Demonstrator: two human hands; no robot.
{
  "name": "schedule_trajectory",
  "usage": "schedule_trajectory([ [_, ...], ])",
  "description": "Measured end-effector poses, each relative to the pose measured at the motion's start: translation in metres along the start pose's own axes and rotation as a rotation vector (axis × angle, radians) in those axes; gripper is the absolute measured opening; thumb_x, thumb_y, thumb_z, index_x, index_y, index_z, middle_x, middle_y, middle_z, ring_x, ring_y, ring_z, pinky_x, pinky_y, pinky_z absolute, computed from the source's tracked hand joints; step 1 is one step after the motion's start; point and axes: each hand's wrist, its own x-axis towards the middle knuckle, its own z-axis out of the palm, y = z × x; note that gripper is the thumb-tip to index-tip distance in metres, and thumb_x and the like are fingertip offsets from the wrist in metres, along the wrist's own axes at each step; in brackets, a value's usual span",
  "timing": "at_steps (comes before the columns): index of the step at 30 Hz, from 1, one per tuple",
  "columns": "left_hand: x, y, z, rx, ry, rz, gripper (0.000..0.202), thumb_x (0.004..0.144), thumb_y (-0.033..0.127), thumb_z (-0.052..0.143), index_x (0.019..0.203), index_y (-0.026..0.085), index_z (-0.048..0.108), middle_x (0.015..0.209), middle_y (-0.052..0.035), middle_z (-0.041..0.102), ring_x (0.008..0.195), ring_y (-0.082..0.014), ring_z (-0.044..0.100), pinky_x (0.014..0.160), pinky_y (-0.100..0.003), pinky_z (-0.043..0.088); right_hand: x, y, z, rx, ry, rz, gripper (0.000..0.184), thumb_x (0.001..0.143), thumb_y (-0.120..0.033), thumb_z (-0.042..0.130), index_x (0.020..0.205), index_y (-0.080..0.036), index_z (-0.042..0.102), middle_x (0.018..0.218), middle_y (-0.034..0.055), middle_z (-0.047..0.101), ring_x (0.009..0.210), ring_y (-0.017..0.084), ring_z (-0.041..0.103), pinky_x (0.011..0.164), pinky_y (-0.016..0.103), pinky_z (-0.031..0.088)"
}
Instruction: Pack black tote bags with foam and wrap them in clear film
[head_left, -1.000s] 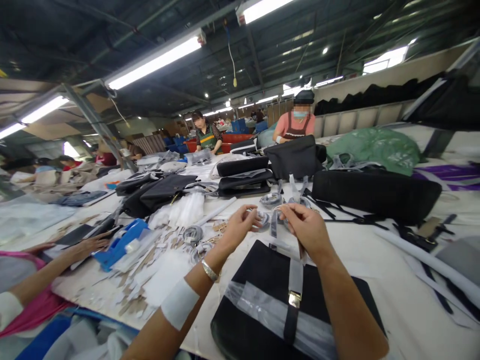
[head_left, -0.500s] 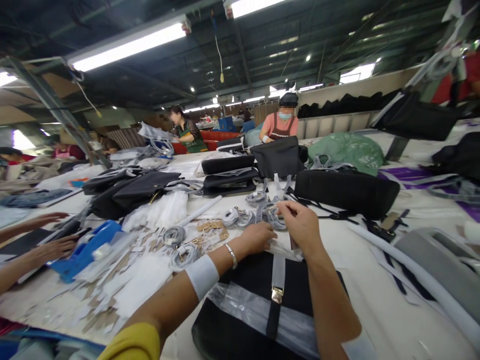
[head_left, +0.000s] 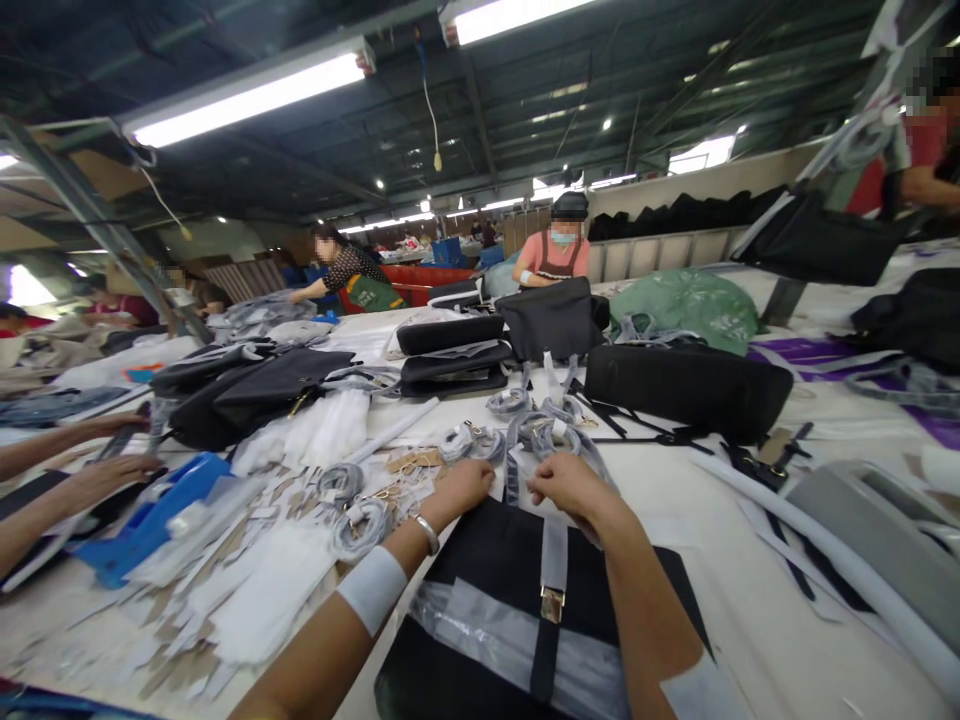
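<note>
A black handbag point(head_left: 495, 560) with a clear plastic band and a gold clasp point(head_left: 552, 604) lies flat in front of me. My left hand point(head_left: 466, 486) rests closed at the bag's top edge, by its grey wrapped strap point(head_left: 513, 470). My right hand point(head_left: 568, 487) is closed on the wrapped strap piece point(head_left: 555, 545) that runs down to the clasp. Just beyond my hands lie several coiled grey straps point(head_left: 551, 435).
Another person's two hands point(head_left: 97, 470) work at the left beside a blue tape dispenser point(head_left: 154, 515). Paper scraps point(head_left: 247, 590) litter the left of the table. Black bags point(head_left: 686, 385) and a green plastic sack point(head_left: 686, 305) lie beyond. Other workers stand across the table.
Both my hands have come down from chest height to the bag's top edge. The view has shifted slightly right and down. The neighbour's hands moved nearer the blue dispenser.
</note>
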Motion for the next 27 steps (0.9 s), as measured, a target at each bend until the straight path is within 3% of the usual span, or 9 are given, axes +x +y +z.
schedule_trajectory([
  [4, 0.005, -0.015, 0.012, -0.304, -0.189, -0.033, 0.025, 0.085, 0.027, 0.062, 0.103, 0.013, 0.072, 0.088, -0.0111, 0.074, 0.076, -0.0185, 0.069, 0.071, -0.03, 0.054, 0.008, 0.006, 0.015, -0.017, -0.061, 0.039, 0.026, 0.075, -0.018, 0.063, 0.05, -0.019, 0.07, 0.051, 0.0042, 0.065, 0.047, 0.014, 0.053, 0.054, 0.028, 0.035],
  [9, 0.012, -0.016, 0.015, -0.558, -0.305, -0.008, 0.04, 0.084, 0.038, 0.065, 0.113, 0.01, 0.069, 0.089, -0.0129, 0.073, 0.072, -0.0166, 0.068, 0.073, -0.031, 0.054, 0.02, 0.013, 0.019, -0.017, -0.038, 0.032, 0.027, 0.081, -0.018, 0.059, 0.058, -0.017, 0.072, 0.058, 0.0062, 0.068, 0.057, 0.016, 0.057, 0.059, 0.028, 0.035],
  [13, 0.015, -0.011, 0.009, -0.636, -0.362, 0.078, 0.049, 0.082, 0.042, 0.069, 0.123, 0.016, 0.065, 0.104, -0.01, 0.073, 0.09, -0.019, 0.067, 0.085, -0.031, 0.05, 0.026, 0.014, 0.025, 0.061, -0.108, -0.037, 0.021, 0.081, -0.019, 0.057, 0.072, -0.017, 0.077, 0.064, 0.0039, 0.071, 0.061, 0.015, 0.06, 0.059, 0.025, 0.038],
  [17, 0.017, -0.005, 0.007, -0.591, -0.456, 0.118, 0.047, 0.072, 0.042, 0.078, 0.112, 0.017, 0.073, 0.098, -0.0076, 0.074, 0.089, -0.0218, 0.065, 0.086, -0.033, 0.049, 0.029, 0.013, 0.028, 0.121, -0.135, -0.063, 0.022, 0.08, -0.022, 0.058, 0.071, -0.014, 0.076, 0.062, 0.0036, 0.069, 0.052, 0.013, 0.053, 0.054, 0.024, 0.037],
  [19, 0.018, -0.005, 0.007, -0.547, -0.444, 0.106, 0.042, 0.072, 0.043, 0.078, 0.104, 0.016, 0.076, 0.09, -0.0065, 0.075, 0.083, -0.021, 0.065, 0.081, -0.032, 0.048, 0.029, 0.013, 0.027, 0.146, -0.141, -0.066, 0.023, 0.081, -0.023, 0.057, 0.075, -0.014, 0.077, 0.062, 0.0035, 0.069, 0.049, 0.012, 0.05, 0.052, 0.024, 0.036],
  [23, 0.017, -0.012, 0.005, -0.436, -0.291, 0.06, 0.034, 0.074, 0.042, 0.073, 0.089, 0.013, 0.078, 0.072, -0.0038, 0.071, 0.07, -0.0181, 0.06, 0.07, -0.028, 0.044, 0.029, 0.014, 0.027, 0.187, -0.128, -0.064, 0.027, 0.083, -0.023, 0.055, 0.096, -0.016, 0.078, 0.07, 0.0045, 0.072, 0.049, 0.012, 0.052, 0.052, 0.025, 0.038],
  [27, 0.007, -0.015, -0.005, -0.347, -0.159, 0.022, 0.03, 0.074, 0.041, 0.072, 0.082, 0.013, 0.078, 0.066, -0.0014, 0.066, 0.066, -0.0165, 0.055, 0.066, -0.027, 0.039, 0.026, 0.014, 0.026, 0.201, -0.064, -0.054, 0.025, 0.081, -0.026, 0.061, 0.096, -0.014, 0.077, 0.078, 0.0083, 0.074, 0.057, 0.015, 0.059, 0.057, 0.027, 0.043],
])
